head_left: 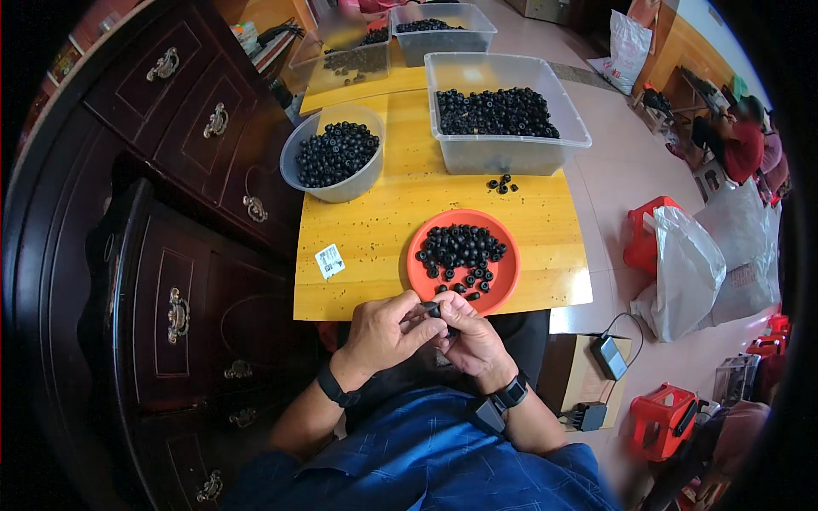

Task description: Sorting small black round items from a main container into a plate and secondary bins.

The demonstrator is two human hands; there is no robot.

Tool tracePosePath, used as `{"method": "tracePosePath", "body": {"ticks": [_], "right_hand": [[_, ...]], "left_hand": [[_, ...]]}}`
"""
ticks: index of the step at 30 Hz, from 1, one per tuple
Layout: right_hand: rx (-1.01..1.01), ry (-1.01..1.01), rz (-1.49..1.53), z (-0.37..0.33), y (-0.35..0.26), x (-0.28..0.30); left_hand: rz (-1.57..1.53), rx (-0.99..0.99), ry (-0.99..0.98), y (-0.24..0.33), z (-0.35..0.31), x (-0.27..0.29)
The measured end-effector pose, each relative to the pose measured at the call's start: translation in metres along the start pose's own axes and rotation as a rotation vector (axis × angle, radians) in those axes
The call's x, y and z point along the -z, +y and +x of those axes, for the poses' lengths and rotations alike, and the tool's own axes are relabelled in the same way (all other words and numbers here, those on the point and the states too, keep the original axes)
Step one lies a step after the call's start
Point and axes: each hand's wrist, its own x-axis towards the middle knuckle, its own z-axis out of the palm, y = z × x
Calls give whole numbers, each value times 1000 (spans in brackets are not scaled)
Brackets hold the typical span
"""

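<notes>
I judge work well short of done: both my left hand (pixel 385 330) and right hand (pixel 470 337) pinch one small black ring (pixel 434 312) (grip closed) just below the still-laden orange plate (pixel 504 277).

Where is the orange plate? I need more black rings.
In the head view, the orange plate sits on the yellow table at its near right edge, just beyond both hands.

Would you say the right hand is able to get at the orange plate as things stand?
Probably yes. The right hand sits at the table's near edge, just short of the orange plate, with nothing between them. It pinches a small black part together with the left hand, so it isn't free.
</notes>
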Motion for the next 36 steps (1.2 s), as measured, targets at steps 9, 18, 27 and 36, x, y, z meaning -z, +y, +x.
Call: {"method": "tracePosePath", "body": {"ticks": [9, 18, 27, 36], "right_hand": [[-1, 4, 2, 3, 0, 5], [42, 69, -23, 5, 6, 7], [39, 81, 7, 6, 3, 2], [-72, 138, 64, 4, 7, 1]], "left_hand": [[146, -4, -74, -9, -1, 4], [91, -6, -28, -18, -5, -3], [82, 67, -52, -3, -2, 3], [182, 50, -137, -11, 19, 21]]}}
